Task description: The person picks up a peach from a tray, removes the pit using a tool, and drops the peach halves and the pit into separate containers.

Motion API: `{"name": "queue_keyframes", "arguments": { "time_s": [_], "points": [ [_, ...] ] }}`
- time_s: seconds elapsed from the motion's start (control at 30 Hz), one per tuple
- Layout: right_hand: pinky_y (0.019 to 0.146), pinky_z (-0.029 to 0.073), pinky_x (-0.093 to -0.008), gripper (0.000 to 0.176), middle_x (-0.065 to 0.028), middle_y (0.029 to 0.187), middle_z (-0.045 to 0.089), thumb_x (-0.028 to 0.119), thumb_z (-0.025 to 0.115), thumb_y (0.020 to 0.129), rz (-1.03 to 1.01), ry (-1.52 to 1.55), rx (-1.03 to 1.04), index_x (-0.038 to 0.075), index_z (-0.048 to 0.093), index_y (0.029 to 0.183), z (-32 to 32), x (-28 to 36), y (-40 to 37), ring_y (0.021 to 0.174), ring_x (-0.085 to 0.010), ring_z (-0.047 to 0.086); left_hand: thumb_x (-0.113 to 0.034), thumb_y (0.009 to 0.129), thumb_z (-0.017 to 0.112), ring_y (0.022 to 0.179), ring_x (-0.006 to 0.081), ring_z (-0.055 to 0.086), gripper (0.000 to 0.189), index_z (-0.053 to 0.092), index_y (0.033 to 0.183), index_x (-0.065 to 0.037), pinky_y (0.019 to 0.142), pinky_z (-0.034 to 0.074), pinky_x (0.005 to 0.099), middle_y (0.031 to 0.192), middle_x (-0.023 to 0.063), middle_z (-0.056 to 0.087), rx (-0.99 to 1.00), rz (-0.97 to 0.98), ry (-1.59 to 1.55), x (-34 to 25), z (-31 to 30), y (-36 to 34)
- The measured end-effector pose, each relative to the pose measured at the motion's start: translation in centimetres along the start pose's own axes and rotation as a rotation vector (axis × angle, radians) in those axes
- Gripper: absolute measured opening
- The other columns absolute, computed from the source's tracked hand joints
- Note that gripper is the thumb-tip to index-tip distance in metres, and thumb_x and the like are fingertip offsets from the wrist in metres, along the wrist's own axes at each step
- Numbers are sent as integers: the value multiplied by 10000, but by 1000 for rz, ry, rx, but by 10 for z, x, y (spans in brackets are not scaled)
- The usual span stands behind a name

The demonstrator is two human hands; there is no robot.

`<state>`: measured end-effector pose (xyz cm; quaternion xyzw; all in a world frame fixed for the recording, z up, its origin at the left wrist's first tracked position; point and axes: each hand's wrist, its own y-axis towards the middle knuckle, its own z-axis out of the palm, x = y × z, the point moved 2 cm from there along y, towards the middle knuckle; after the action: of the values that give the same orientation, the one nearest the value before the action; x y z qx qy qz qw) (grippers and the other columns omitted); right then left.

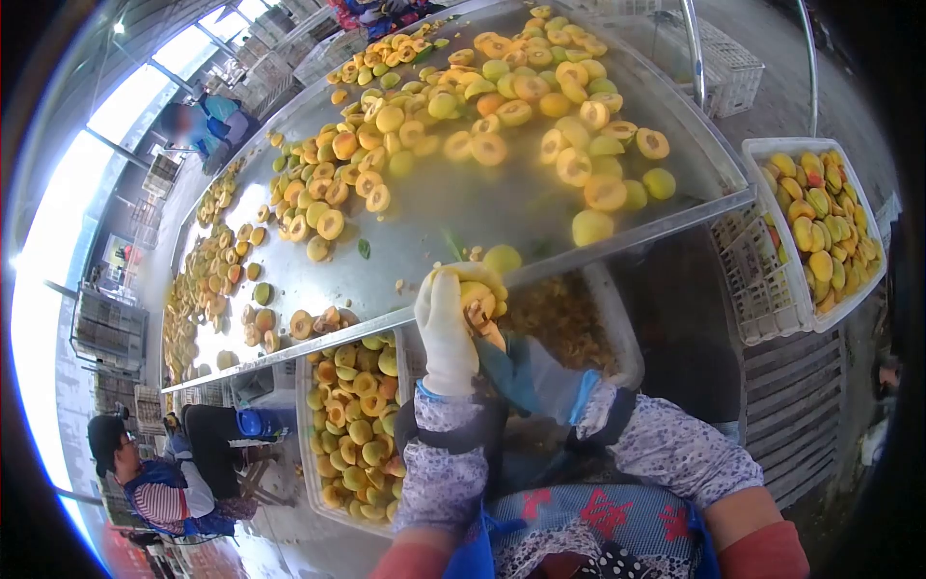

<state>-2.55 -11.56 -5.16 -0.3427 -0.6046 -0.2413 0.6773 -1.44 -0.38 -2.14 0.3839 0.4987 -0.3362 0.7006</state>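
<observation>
My left hand (447, 338), in a white glove, is closed around a yellow peach (479, 297) at the near edge of the metal table. The peach is cut, and brown shows on the side facing me. My right hand (529, 372), in a blue-grey glove, is closed just below, its fingertips against the cut side. Whether it grips a small tool is hidden. Another yellow-green peach (503, 259) sits on the table just beyond my left hand. Many cut peaches (487, 150) with brown centres lie spread over the tabletop.
The raised metal rim (666, 224) of the table runs in front of me. Below it are a crate of peaches (357, 415) and a bin of brown bits (559, 314). At the right stands a white crate (776, 280) of peach halves. Other people (159, 473) sit left.
</observation>
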Motion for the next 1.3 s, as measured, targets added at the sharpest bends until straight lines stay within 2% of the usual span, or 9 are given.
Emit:
{"name": "queue_keyframes", "arguments": {
  "time_s": [0.07, 0.17, 0.5, 0.77, 0.87, 1.0, 1.07, 1.2, 1.3],
  "points": [
    [501, 437, -300, 597, -71, 612, 598, 529, 442, 1039, -51, -15, -6, 18, 685, 847, 0, -10, 3, 587, -153, 598, -234, 998, 503, 616, 175, 601, 334, 661, 899, 43, 582, 504, 275, 774, 130, 665, 47, -179, -23, -1, -5, 5],
    [501, 430, -268, 500, -39, 699, 638, 489, 464, 1044, 523, 333, 360, 56, 712, 1018, -11, 9, -4, 625, -130, 601, -249, 993, 490, 638, 188, 623, 364, 675, 854, 32, 592, 510, 286, 775, 122, 679, 230, -332, 39, -1, -22, 13],
    [396, 339, -247, 447, 32, 587, 485, 469, 424, 1071, 557, 591, 584, 134, 582, 820, -13, 14, -5, 412, -99, 404, -414, 1006, 489, 593, 259, 585, 425, 608, 892, -22, 529, 478, 340, 747, 147, 622, 148, -391, -572, 10, -21, 5],
    [555, 501, -413, 405, -156, 677, 644, 418, 589, 996, -207, -970, 49, 23, 674, 978, -35, -50, 2, 586, -282, 651, -343, 1009, 452, 767, 283, 615, 316, 581, 994, -55, 600, 515, 378, 895, 131, 617, -201, -413, -929, 11, -76, 19],
    [660, 522, -488, 386, -196, 792, 685, 431, 634, 954, 10, -1137, 11, 49, 680, 993, -42, -67, 11, 719, -378, 678, -244, 1001, 558, 852, 175, 660, 244, 628, 1033, -13, 675, 552, 307, 961, 86, 686, -80, 211, 628, -21, -139, -10],
    [693, 533, -502, 391, -203, 849, 702, 458, 636, 944, -14, -1155, -30, 72, 685, 987, -36, -69, 17, 764, -409, 684, -368, 952, 611, 870, 235, 696, 375, 691, 1098, -32, 739, 549, 358, 914, 135, 715, -536, -439, 224, 16, -278, -43],
    [733, 522, -501, 401, -218, 869, 704, 445, 621, 956, 51, -1132, 39, 57, 694, 1030, -27, -63, 17, 810, -406, 687, -370, 923, 617, 1006, 335, 671, 374, 714, 1060, -35, 845, 525, 424, 1006, 206, 710, -713, -391, 1069, 25, -337, -66],
    [777, 514, -514, 420, -243, 943, 702, 451, 597, 973, 189, -1279, 98, 59, 690, 1088, -15, -70, 22, 879, -419, 677, -470, 912, 548, 1142, 423, 598, 543, 609, 1268, -65, 997, 465, 458, 1199, 259, 646, -461, -179, 1737, 101, -423, -107],
    [810, 520, -525, 447, -258, 974, 701, 481, 600, 964, 152, -1149, 147, 76, 695, 1126, -3, -48, 26, 907, -441, 671, -489, 911, 549, 1190, 442, 570, 612, 542, 1369, -83, 1036, 448, 471, 1280, 248, 602, -731, -144, 1828, 153, -457, -139]
  ]
}}
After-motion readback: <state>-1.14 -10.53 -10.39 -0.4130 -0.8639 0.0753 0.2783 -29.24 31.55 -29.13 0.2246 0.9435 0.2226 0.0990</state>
